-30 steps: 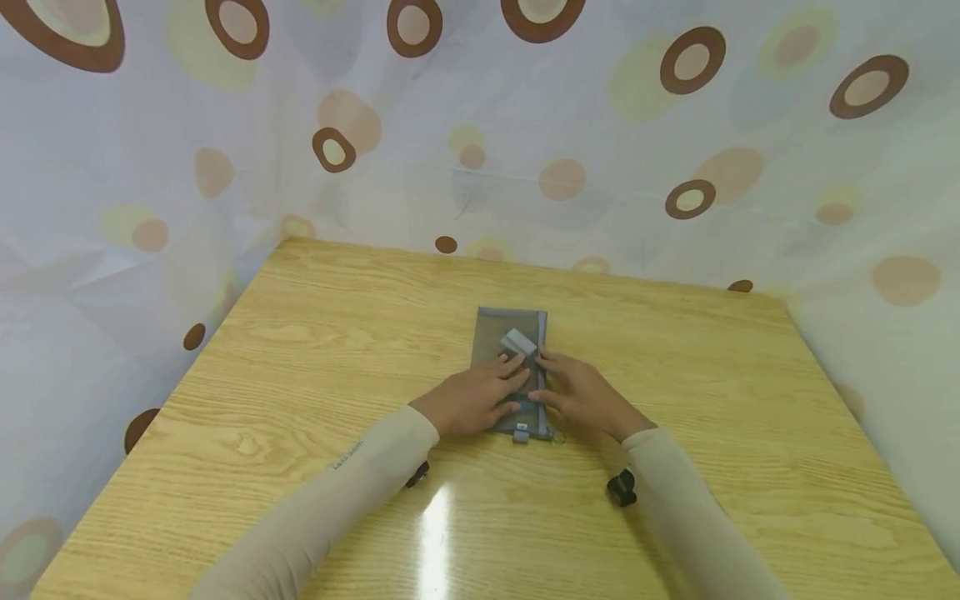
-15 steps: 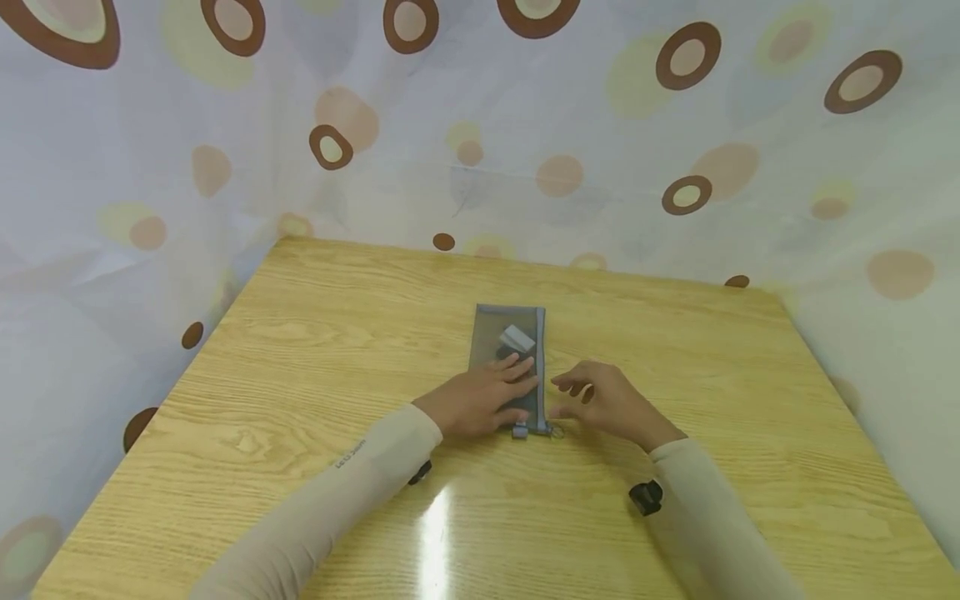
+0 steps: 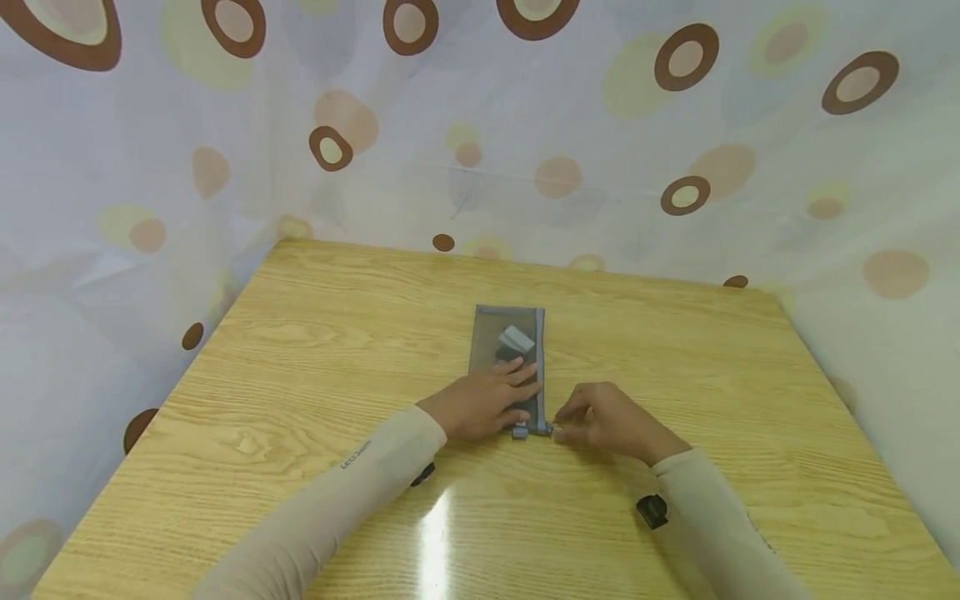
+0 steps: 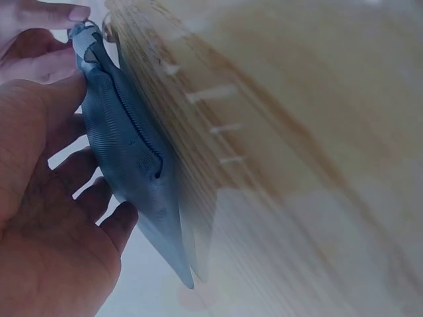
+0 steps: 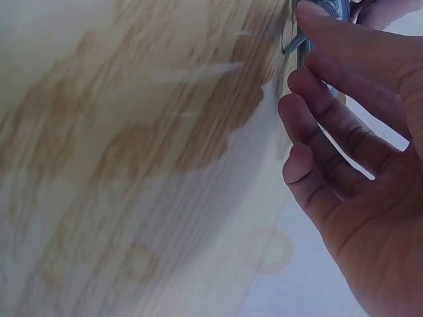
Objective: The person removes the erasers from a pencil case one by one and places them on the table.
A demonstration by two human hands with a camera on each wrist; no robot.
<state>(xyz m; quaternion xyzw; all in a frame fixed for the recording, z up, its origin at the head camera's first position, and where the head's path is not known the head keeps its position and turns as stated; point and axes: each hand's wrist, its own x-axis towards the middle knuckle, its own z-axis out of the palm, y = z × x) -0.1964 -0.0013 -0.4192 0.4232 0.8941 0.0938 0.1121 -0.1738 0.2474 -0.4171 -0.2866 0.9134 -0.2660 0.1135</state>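
A grey-blue zipper pouch [image 3: 486, 333] with a see-through panel lies flat on the table, its long zipper edge facing right. On it my left hand [image 3: 480, 404] rests with fingers spread, covering the lower half. Just beyond those fingertips a small pale block [image 3: 517, 338] shows; I cannot tell whether it lies inside or on top. At the pouch's near right corner my right hand [image 3: 613, 425] pinches the zipper pull [image 3: 553, 429] between thumb and index finger. In the left wrist view the zipper side of the pouch [image 4: 129, 145] shows, with left fingers along its edge.
The wood-grain table [image 3: 360, 325] extends around the pouch on all sides. A small fabric tab [image 3: 520, 432] sticks out from the pouch's near edge. Behind the table hangs a pale curtain [image 3: 495, 92] with brown and yellow spots.
My right hand has left the pouch's right edge, moved toward me and closed on the zipper pull. My left hand stays on the pouch, its fingers shifted slightly.
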